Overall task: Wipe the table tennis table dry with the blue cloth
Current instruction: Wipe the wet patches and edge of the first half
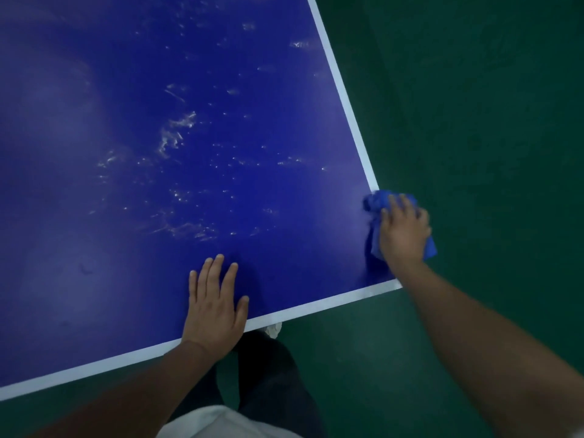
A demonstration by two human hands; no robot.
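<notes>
The blue table tennis table (94,279) fills the left and middle of the view, with a white border line along its near and right edges. Water droplets and streaks (177,134) glisten across its middle. My right hand (403,230) presses the crumpled blue cloth (377,200) onto the table's right edge, close to the near right corner; part of the cloth hangs past the edge. My left hand (215,298) lies flat on the table by the near edge, fingers spread, holding nothing.
Dark green floor (474,105) surrounds the table on the right and in front. My dark trouser leg (268,374) and a light shoe tip (274,329) stand just below the near edge.
</notes>
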